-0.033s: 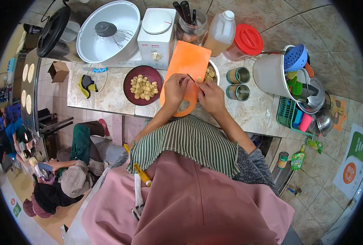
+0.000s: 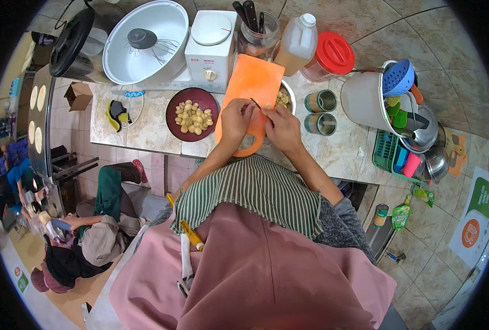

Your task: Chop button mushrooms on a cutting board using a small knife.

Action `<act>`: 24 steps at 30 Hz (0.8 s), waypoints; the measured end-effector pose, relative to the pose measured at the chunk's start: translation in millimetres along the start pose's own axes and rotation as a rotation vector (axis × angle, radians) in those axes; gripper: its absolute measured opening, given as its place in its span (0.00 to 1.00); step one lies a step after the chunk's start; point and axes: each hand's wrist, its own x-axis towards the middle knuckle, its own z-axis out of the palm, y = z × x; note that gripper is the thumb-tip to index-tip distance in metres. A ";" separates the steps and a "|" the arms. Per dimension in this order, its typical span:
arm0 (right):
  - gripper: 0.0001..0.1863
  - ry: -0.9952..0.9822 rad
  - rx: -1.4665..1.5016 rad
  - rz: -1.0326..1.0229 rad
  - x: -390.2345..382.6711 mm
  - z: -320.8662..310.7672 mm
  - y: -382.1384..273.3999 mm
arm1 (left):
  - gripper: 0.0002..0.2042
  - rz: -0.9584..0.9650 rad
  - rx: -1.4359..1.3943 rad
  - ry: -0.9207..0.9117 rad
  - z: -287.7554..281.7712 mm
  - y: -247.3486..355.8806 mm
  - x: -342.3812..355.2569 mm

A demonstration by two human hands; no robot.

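Note:
My left hand point(image 2: 237, 120) is closed over the orange cutting board point(image 2: 255, 77), thumb and fingertips pinched together. A thin dark strip point(image 2: 256, 103), perhaps a blade, shows between the two hands; which hand grips it I cannot tell. Close beside it, my right hand point(image 2: 284, 127) is closed too, its fingers bent and what they hold hidden. The board slants over the edge of a white bowl point(image 2: 293, 102) with pale cut pieces point(image 2: 283, 98) in it. Left of the board stands a dark red plate point(image 2: 174, 124) heaped with small, round, pale button mushrooms point(image 2: 192, 117).
Two opened cans point(image 2: 321, 113) stand right of the bowl. Behind are a white mixer point(image 2: 209, 52) with its bowl point(image 2: 112, 60), a knife jar point(image 2: 258, 41), a plastic jug point(image 2: 298, 44) and a red-lidded container point(image 2: 332, 53). A utensil bucket point(image 2: 360, 102) is at right. Other people work at far left.
My right hand has shifted very slightly to the left. The board, plate and bowl stay where they were.

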 end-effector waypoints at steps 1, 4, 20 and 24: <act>0.14 0.006 0.014 0.000 2.3 5.1 -0.3 | 0.06 -0.003 0.000 0.009 -1.2 0.2 0.5; 0.16 -0.010 0.010 0.015 -8.2 1.2 1.2 | 0.06 -0.033 -0.004 0.005 -3.1 4.2 -2.5; 0.16 -0.042 0.087 0.088 -7.8 21.3 -13.3 | 0.11 -0.104 1.053 -0.004 -108.6 -88.0 29.0; 0.16 0.088 0.074 0.149 -23.9 11.3 3.8 | 0.10 -0.144 0.975 0.012 -112.3 -99.5 27.7</act>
